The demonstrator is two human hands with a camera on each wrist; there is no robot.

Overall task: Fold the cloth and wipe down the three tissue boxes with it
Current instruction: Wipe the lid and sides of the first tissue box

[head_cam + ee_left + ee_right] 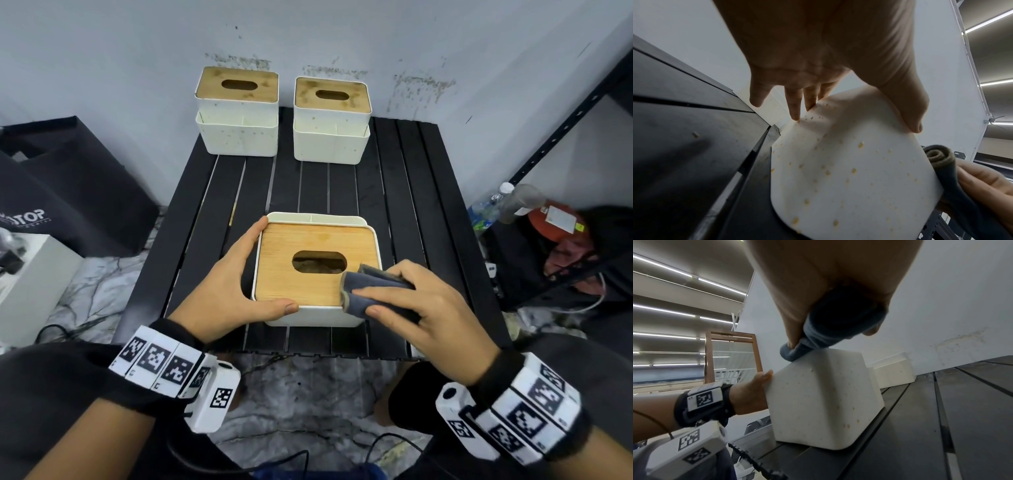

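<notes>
A white tissue box (pixel 310 317) with a bamboo lid (pixel 291 284) stands near the front of the black slatted table (pixel 212 192). My left hand (pixel 236 274) grips the box's left side, fingers along the far corner and thumb on the front edge; its speckled wall (pixel 849 178) shows close up. My right hand (pixel 411 301) holds a folded dark grey cloth (pixel 373 291) on the lid's front right corner; that cloth (pixel 830 327) touches the box top (pixel 824 394). Two more white tissue boxes, one (pixel 238 109) at the back left and another (pixel 331 120) to its right, stand by the wall.
A black bag (pixel 68 192) and a white box (pixel 30 284) sit on the floor to the left. A black metal shelf (pixel 565 130) with bottles (pixel 503 202) and clutter stands at the right. Bare table slats lie between the near box and the far two.
</notes>
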